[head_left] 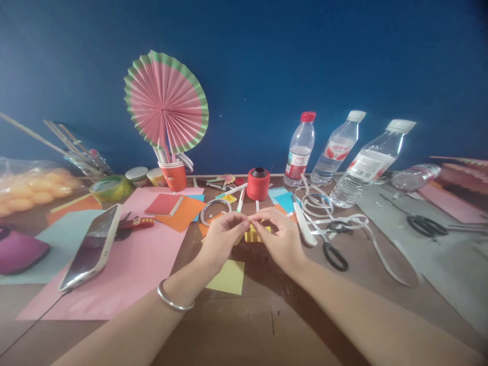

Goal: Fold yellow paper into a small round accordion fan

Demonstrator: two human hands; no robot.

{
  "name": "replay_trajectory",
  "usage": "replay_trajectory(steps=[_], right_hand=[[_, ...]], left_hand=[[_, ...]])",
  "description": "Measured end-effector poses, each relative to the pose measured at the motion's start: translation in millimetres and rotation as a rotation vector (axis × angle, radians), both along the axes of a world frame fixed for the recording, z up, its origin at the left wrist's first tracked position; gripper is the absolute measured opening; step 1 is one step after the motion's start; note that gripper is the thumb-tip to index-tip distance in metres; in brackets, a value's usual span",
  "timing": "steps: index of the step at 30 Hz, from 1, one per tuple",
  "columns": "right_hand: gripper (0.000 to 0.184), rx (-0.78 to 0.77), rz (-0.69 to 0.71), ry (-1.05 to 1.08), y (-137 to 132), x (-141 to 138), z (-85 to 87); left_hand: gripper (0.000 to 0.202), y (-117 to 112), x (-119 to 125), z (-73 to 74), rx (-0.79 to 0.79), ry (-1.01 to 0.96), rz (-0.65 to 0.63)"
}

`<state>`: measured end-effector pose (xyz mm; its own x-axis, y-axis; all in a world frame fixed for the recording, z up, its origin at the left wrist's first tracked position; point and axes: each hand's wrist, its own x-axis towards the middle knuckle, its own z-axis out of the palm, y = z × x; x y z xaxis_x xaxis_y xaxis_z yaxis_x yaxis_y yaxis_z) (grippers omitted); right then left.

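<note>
My left hand (224,235) and my right hand (280,235) meet over the middle of the table, thumbs and forefingers pinched together. Between them is a small piece of yellow folded paper (257,235) with ridges like pleats, partly covered by the fingers. Both hands appear closed on it; the exact grip at the fingertips is too small to make out. A pale yellow paper square (229,277) lies flat on the table just below my left hand. Behind the fingers stands a red spool-shaped thing (258,184) with a dark top.
Left are pink paper (152,264), a propped phone (91,246) with a cable, and a red-handled tool (137,222). A pink-green paper fan (165,101) rises from an orange cup (173,176). Right lie a white cutter (304,222), black-handled scissors (335,255), curled white strips (389,259) and bottles (299,157).
</note>
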<state>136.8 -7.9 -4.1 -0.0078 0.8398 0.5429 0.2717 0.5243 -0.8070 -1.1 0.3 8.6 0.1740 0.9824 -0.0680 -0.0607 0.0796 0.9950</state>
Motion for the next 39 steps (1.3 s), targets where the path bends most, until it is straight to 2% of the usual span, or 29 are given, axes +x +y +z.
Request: replay_trajectory(steps=[9,15,19,24,27,30,33,36,39], right_hand=[[0.017,0.111,-0.037,-0.106,2,3,-2.9],[0.026,0.299,-0.053,-0.251,8,9,-8.2],[0.029,0.391,-0.063,-0.432,8,16,-6.0],[0.026,0.467,-0.106,-0.634,5,20,0.5],[0.026,0.477,-0.131,-0.677,5,21,0.2],[0.030,0.418,-0.072,-0.573,7,18,-2.6],[0.029,0.283,0.022,-0.320,7,13,-3.3],[0.026,0.121,0.034,-0.085,3,7,-1.4],[0.025,0.019,0.057,0.010,-2,3,0.1]], left_hand=[[0.019,-1,0,1.3,-0.022,0.008,-0.021],[0.020,2,-4,0.5,0.020,0.057,-0.027],[0.022,5,-7,-1.6,0.035,-0.026,-0.059],[0.031,5,-7,0.7,-0.051,-0.225,-0.085],[0.024,6,-8,1.7,-0.066,-0.183,-0.084],[0.015,6,-8,0.9,-0.055,-0.102,-0.081],[0.012,6,-9,0.2,-0.051,-0.108,-0.089],[0.014,5,-7,1.3,-0.043,-0.112,-0.102],[0.013,4,-6,3.4,-0.044,-0.157,-0.096]])
